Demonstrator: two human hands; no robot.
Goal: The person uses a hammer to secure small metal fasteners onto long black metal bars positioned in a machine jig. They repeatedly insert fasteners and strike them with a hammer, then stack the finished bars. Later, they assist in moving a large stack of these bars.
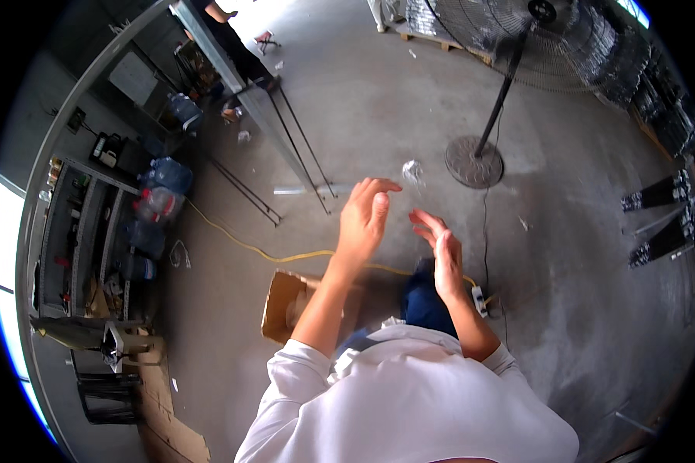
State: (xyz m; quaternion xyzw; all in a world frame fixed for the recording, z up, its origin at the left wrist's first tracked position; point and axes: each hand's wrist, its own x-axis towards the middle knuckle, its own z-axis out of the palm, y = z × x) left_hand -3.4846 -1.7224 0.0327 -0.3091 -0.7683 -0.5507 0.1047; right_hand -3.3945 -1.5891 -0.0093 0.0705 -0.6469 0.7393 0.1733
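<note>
Both my hands are raised in front of my body, above the concrete floor. My left hand (365, 218) holds nothing, with its fingers bent toward the right and its thumb apart. A little lower and to the right, my right hand (447, 261) is also free, its fingers loosely curved toward the left one. A gap separates the two. Below my left forearm stands an open cardboard box (276, 307), its inside partly hidden by the arm. A crumpled piece of clear plastic (413, 171) lies on the floor beyond my hands.
A large black pedestal fan (475, 160) stands ahead right, near wrapped goods. A yellow cable (243, 245) crosses the floor to a power strip (479, 301). Left are a metal shelf (81, 231), water bottles (168, 176) and a metal post (243, 96). Behind the post is another person (235, 46).
</note>
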